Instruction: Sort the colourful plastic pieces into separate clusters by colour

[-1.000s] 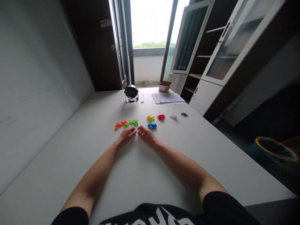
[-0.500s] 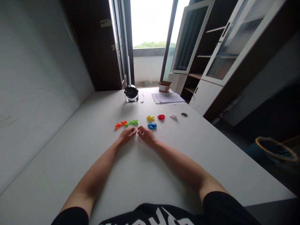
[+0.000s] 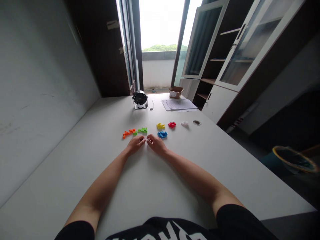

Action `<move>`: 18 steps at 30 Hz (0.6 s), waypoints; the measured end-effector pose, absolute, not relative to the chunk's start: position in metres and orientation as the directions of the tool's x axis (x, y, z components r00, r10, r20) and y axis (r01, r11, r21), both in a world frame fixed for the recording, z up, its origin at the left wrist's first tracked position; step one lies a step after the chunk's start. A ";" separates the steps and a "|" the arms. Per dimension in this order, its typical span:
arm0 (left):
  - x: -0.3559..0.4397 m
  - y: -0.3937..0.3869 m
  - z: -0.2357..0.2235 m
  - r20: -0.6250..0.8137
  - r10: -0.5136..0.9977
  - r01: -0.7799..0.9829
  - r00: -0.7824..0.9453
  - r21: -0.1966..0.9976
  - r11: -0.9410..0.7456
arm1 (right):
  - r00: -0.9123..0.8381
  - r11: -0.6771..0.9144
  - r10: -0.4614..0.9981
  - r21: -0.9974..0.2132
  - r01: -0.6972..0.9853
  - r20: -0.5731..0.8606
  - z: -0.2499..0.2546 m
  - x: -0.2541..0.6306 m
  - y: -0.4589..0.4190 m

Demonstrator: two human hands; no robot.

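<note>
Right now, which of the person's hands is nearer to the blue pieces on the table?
Right. The right hand is just on the near side of the blue pieces, slightly to their left; the left hand is farther off to their left.

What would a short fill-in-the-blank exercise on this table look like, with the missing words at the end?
The small pale piece is held by the left hand and the ____ hand.
The plastic bits farthest left on the table are coloured ____.
Between the yellow piece and the round hole lies something bright ____.
The open box stands behind some sheets of ____.

Missing words: right; orange; red; paper.
</note>
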State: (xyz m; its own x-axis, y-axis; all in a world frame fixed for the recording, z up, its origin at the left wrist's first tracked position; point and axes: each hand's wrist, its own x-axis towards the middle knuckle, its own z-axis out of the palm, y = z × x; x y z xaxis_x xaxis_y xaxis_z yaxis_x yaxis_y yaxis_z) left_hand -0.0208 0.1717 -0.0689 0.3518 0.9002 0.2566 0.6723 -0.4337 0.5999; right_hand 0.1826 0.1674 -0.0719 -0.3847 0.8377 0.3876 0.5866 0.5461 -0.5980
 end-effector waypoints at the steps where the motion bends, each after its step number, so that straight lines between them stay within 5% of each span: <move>1: -0.021 0.172 -0.069 0.257 0.900 0.673 0.351 0.600 -0.434 | -0.387 0.549 0.836 -0.598 0.584 0.389 -0.072 0.183 0.167; 18: -0.022 0.173 -0.071 0.272 0.892 0.673 0.360 0.586 -0.451 | -0.384 0.538 0.843 -0.609 0.583 0.377 -0.072 0.182 0.167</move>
State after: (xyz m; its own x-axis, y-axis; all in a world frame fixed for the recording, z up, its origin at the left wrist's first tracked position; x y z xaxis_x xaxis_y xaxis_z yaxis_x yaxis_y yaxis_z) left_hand -0.0216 0.1727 -0.0713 0.3603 0.8923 0.2721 0.6731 -0.4506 0.5864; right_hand 0.1821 0.1670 -0.0716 -0.3837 0.8429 0.3771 0.5829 0.5379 -0.6090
